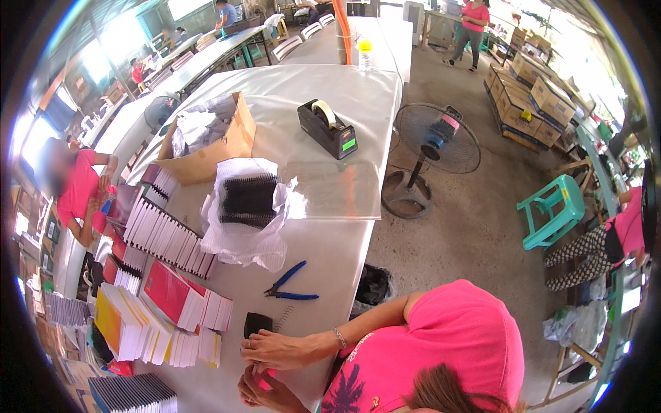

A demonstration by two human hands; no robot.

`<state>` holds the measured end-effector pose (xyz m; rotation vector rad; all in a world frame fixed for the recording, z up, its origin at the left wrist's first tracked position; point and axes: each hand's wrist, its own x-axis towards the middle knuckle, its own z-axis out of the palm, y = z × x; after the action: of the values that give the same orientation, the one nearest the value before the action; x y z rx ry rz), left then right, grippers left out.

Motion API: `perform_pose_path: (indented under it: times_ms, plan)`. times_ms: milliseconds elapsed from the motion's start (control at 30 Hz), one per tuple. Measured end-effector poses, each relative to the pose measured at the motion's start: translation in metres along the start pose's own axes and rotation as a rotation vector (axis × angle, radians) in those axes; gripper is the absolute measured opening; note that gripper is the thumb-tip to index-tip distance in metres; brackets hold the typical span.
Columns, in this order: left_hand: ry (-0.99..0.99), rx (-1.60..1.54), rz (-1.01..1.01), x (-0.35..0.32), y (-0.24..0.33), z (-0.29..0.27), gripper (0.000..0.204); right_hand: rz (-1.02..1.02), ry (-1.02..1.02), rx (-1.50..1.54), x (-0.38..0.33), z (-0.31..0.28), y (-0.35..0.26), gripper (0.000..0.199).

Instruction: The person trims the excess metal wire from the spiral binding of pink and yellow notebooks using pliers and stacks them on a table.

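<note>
My right hand (pixel 281 351), with a bracelet at the wrist, lies knuckles up on the near part of the table, its fingers bent and close together. Just below it is my left hand (pixel 270 394), fingers curled in. Between the two shows a small bright pink piece (pixel 267 376), mostly covered by the hands; what it is cannot be made out. A small black block (pixel 258 323) touches or nearly touches my right fingertips. Beside that block lies a thin wire coil (pixel 282 318). Farther up, blue-handled pliers (pixel 290 283) rest on the table with handles spread.
Stacked notebooks (pixel 165 237) and yellow-covered ones (pixel 110 313) line the left side. Crumpled paper holds black binding coils (pixel 249 198). Beyond are a cardboard box (pixel 237 134), a tape dispenser (pixel 329 131) and a clear sheet (pixel 334 189). A fan (pixel 434 141) stands right; a person (pixel 76 182) sits left.
</note>
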<state>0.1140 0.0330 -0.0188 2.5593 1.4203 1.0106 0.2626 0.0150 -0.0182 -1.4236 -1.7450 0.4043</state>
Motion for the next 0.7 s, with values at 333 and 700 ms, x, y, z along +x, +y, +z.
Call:
perform_pose_path:
  times_ms: [333, 700]
  plan:
    - [-0.048, -0.115, -0.079, -0.003, -0.01, 0.004, 0.023, -0.064, -0.105, -0.059, -0.001, -0.017, -0.014, 0.017]
    - [-0.125, -0.1, -0.071, -0.004, -0.009, -0.007, 0.025, -0.173, 0.01, -0.043, -0.008, -0.007, -0.013, 0.018]
